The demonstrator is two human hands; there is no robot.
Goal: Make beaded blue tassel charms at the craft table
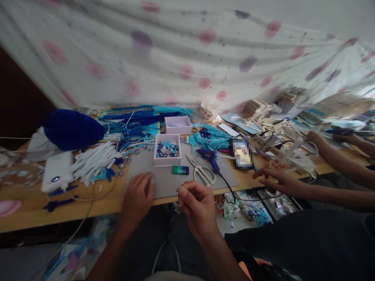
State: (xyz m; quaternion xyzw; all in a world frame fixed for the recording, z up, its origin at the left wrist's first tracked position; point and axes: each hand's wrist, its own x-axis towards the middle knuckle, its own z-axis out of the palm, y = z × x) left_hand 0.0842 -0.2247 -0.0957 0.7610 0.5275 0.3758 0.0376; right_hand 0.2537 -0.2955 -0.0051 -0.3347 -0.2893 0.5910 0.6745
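Observation:
My left hand [138, 195] rests at the front edge of the grey mat [166, 187], its fingers loosely bent with a gap by the thumb and nothing seen in it. Just beyond the table edge, my right hand [198, 208] pinches something tiny between thumb and fingertips; it is too small to name. In front of the hands lie a small teal box [181, 170], scissors [202, 171] with pale handles and a blue glue gun [209, 158]. A white box [167, 160] of blue and clear beads stands behind them.
Left are a white power bank [58, 171], white strips [95, 160] and a dark blue velvety bundle [73, 128]. Another open box [178, 127] stands at the back. Right, a phone-like device [242, 154] lies near another person's hands [275, 180]. The glue gun's cord hangs over the edge.

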